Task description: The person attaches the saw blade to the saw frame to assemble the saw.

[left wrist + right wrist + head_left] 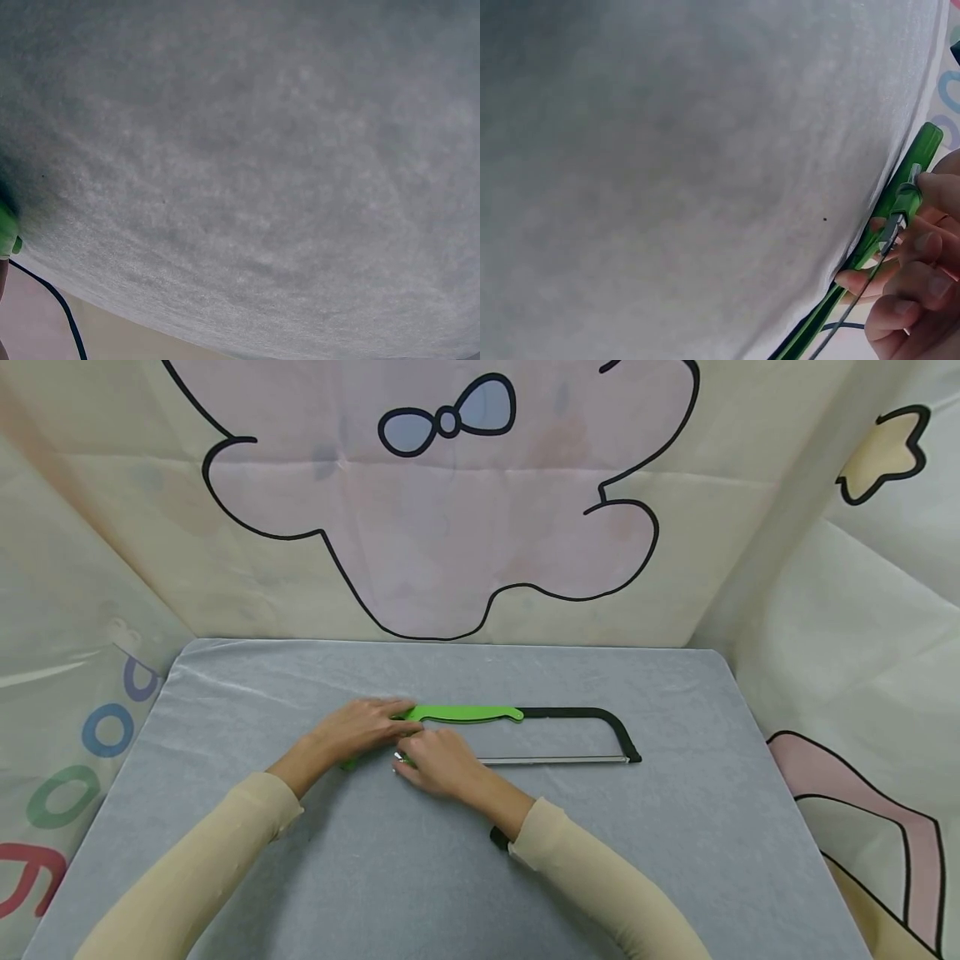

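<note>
A hacksaw [468, 714] with a green handle and grip, a black curved frame and a thin silver blade [555, 761] is held above the grey cloth, blade side toward me. My left hand [367, 727] grips its handle end, covering most of the handle. My right hand [442, 764] is at the near end of the blade, with thumb and finger pinching the small green and metal tension knob [907, 201]. The green handle [928, 146] shows behind those fingers in the right wrist view. Only a green edge [7, 229] of the saw appears in the left wrist view.
A grey cloth [600, 860] covers the table. Printed cloth walls [450, 527] stand behind it and at both sides. A small black object [499, 837] shows by the right cuff; what it is cannot be made out.
</note>
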Available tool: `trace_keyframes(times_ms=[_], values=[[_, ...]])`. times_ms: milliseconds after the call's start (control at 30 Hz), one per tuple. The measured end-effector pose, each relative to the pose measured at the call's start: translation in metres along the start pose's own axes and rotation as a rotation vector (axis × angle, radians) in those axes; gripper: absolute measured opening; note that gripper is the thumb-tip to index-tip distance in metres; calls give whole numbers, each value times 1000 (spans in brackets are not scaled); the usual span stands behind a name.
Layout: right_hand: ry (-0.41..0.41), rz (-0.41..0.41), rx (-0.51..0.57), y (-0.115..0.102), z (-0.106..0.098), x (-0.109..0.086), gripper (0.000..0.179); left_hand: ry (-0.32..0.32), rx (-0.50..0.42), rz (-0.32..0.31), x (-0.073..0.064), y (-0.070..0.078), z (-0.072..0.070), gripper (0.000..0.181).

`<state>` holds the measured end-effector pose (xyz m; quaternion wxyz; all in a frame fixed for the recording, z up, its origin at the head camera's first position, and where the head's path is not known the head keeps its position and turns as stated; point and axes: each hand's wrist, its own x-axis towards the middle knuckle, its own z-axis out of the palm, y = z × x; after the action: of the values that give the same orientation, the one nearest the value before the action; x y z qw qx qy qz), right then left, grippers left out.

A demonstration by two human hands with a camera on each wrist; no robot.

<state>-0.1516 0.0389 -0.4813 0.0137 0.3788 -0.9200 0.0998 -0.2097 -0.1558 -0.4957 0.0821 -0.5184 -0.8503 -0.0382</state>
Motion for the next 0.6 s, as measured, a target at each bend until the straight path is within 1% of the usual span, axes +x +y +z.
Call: trace_keyframes(times_ms=[167, 300, 600], values=[[3, -7, 10, 1, 1, 0, 23, 0, -1, 6, 0, 1, 1, 31], [13, -12, 18, 1, 1, -1, 21, -8, -11, -5, 1, 1, 0, 31], [32, -37, -6, -1, 1, -1, 16, -13, 1, 4, 0, 1, 0, 33]])
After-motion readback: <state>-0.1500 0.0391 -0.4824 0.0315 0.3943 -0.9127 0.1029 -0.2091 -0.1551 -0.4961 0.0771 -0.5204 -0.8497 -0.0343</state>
